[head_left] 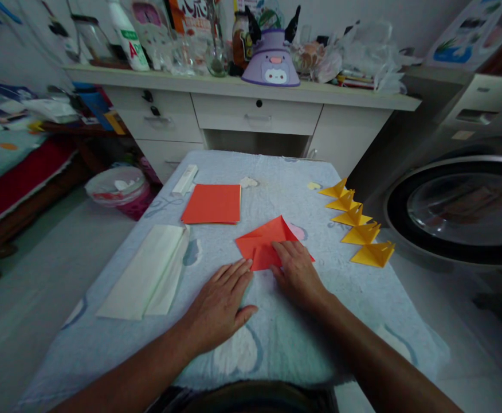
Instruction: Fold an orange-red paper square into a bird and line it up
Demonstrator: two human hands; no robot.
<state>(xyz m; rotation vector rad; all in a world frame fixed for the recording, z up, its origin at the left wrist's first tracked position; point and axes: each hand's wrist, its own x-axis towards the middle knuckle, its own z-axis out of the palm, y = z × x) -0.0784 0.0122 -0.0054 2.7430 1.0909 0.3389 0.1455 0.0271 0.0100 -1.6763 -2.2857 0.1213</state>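
Note:
A partly folded sheet of red origami paper (265, 236) lies on the cloth-covered table (285, 338). My right hand (297, 272) rests on its right side, fingers stretched out and pressing it down; the paper under the fingers is hidden. My left hand (223, 301) lies flat, with its fingertips touching the paper's lower left edge and its thumb spread apart. Behind my left hand sits a square stack of red paper (212, 204). Along the right edge stand several folded yellow paper figures (372, 254) in a row.
A folded white cloth or paper (143, 275) lies at the left of the table, and a small white box (185, 180) near the far left corner. Beyond are a white cabinet (257, 112), a washing machine (457, 201) and a pink bin (124, 192).

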